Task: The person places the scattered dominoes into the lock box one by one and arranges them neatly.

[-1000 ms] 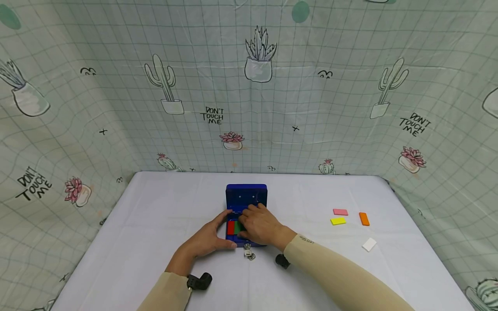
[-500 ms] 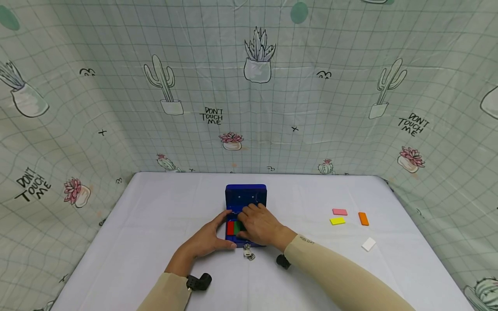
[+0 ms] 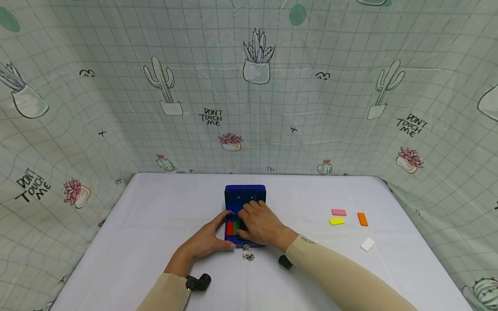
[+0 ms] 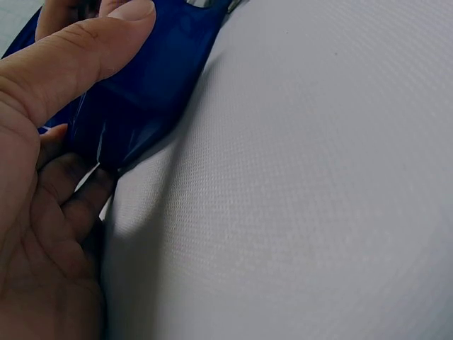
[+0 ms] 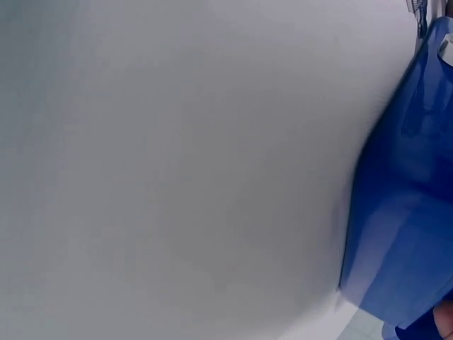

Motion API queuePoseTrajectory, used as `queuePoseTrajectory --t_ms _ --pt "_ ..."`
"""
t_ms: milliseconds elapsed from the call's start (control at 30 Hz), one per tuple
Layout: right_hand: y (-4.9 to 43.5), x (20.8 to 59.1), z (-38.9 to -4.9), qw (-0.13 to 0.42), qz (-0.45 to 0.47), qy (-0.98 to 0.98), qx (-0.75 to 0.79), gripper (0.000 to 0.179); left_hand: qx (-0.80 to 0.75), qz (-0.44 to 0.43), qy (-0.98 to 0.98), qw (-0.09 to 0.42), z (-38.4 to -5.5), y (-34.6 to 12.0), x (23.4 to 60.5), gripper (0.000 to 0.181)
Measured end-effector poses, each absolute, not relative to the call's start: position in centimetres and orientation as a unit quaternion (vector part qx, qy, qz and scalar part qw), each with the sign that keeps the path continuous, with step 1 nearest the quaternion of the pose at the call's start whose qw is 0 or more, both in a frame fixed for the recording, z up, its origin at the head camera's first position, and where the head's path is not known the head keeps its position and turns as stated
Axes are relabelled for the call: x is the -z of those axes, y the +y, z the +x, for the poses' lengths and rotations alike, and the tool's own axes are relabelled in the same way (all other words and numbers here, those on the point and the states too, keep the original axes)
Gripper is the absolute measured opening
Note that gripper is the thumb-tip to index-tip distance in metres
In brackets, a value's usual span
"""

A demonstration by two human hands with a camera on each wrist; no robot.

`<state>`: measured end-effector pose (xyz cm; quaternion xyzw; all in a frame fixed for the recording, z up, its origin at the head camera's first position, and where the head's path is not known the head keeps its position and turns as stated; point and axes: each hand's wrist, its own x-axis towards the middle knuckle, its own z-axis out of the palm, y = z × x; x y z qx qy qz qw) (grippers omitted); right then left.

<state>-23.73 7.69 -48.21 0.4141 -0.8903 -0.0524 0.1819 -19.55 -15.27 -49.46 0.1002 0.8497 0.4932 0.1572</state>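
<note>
The person's left grip (image 3: pixel 208 239) holds the left side of the blue box (image 4: pixel 145 88), thumb along its front and fingers round its side; the right grip (image 3: pixel 258 224) reaches into the box with bent fingers, and whether it pinches anything there cannot be told. Just left of the right grip's thumb sit the green block (image 3: pixel 236 226) and then the red block (image 3: pixel 230 228), both inside the box. The likeliest trouble is a piece lying crooked unseen, since the right grip covers much of the interior. Should the left grip slacken, the box could slide or twist under a push. The raised lid (image 3: pixel 241 192), just past the right grip's knuckles, limits room there and might be knocked. In front of the box, between the grips, a metal bunch (image 3: pixel 246 251), probably keys, could snag a sleeve. Well right of the right grip, the yellow tile (image 3: pixel 336 221), pink tile (image 3: pixel 339 212), orange tile (image 3: pixel 362 219) and white tile (image 3: pixel 367 244) lie apart on the tabletop (image 3: pixel 163 198); patterned cloth (image 3: pixel 186 142) hangs farthest off.
</note>
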Motion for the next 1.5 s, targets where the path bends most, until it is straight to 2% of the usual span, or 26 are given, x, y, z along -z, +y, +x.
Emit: queuePoseTrajectory --t_ms 833,1200,1500 --pt "12.5 46.9 -23.3 0.235 0.39 -0.89 0.014 0.037 -0.491 0.082 0.855 0.148 -19.3 -15.0 49.3 0.108" --pt "18.5 47.5 -22.6 0.25 0.353 -0.902 -0.005 0.036 -0.489 0.073 0.856 0.147 -19.2 -14.6 49.5 0.111" --pt "24.4 48.3 -21.5 0.25 0.312 -0.916 -0.026 0.043 -0.487 0.07 0.858 0.147 -19.2 -14.5 49.2 0.11"
